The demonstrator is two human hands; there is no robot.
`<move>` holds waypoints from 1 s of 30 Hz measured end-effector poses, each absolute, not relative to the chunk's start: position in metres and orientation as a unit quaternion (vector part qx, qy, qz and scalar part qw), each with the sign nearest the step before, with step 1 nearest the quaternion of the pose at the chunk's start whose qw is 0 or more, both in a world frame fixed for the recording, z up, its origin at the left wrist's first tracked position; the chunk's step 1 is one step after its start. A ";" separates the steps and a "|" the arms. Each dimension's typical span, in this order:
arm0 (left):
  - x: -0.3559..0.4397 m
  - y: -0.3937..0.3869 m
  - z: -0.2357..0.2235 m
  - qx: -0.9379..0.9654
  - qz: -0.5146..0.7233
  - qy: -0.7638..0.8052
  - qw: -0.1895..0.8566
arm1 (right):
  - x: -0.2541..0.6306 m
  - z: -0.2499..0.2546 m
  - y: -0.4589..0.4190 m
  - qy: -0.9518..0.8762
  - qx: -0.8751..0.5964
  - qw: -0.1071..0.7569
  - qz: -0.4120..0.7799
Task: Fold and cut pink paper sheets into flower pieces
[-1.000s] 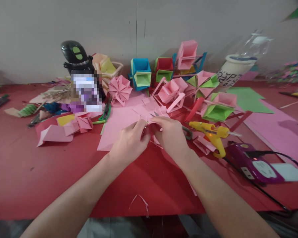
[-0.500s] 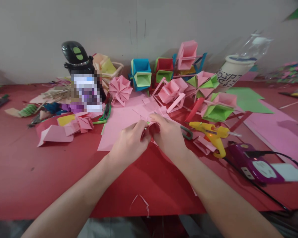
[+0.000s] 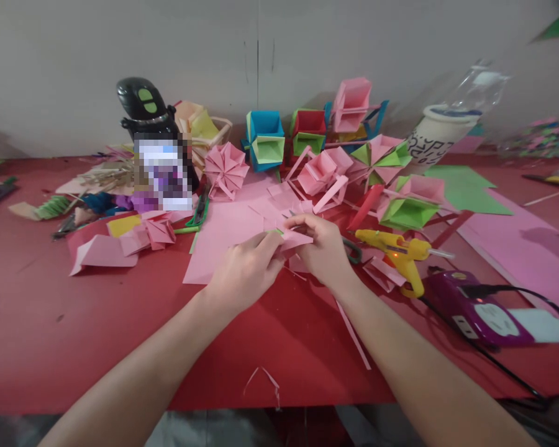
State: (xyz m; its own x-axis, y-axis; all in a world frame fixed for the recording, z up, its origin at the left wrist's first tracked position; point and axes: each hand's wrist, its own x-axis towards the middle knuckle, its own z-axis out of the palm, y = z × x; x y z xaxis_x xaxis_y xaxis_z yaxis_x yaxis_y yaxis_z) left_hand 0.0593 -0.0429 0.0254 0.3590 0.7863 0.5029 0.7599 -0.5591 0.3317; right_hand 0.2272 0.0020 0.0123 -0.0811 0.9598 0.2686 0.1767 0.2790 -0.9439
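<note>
Both my hands meet over the red table (image 3: 97, 323) and grip one small folded pink paper piece (image 3: 294, 237). My left hand (image 3: 245, 270) pinches its left side with closed fingers. My right hand (image 3: 323, 248) holds its right side, fingers curled round it; a bit of metal shows at its fingertips, too small to name. Under the hands lies a flat pink paper sheet (image 3: 218, 239). A thin pink paper strip (image 3: 353, 335) lies on the table below my right wrist.
A yellow glue gun (image 3: 398, 251) lies just right of my hands, a purple device (image 3: 475, 307) with a black cable beyond it. Folded paper boxes and pinwheels (image 3: 326, 161) crowd the back. Green-handled scissors (image 3: 198, 211), a black bottle (image 3: 144, 108) and paper scraps sit left.
My right hand has turned and lifted slightly, so the pink piece now sticks out between the hands. The thin pink strip below my right wrist has come into view.
</note>
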 end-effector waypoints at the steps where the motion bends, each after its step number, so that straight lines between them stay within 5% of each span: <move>1: 0.060 -0.043 0.025 0.824 0.320 0.467 0.017 | 0.227 0.012 0.003 -0.601 -0.454 0.512 0.413; 7: 0.060 -0.043 0.023 0.818 0.357 0.449 -0.026 | 0.224 0.010 0.002 -0.531 -0.412 0.537 0.509; 18: 0.061 -0.043 0.021 0.822 0.340 0.456 -0.010 | 0.229 0.020 -0.004 -0.753 -0.470 0.435 0.150; 30: 0.063 -0.043 0.020 0.829 0.326 0.453 -0.022 | 0.233 0.022 -0.002 -0.735 -0.505 0.415 0.178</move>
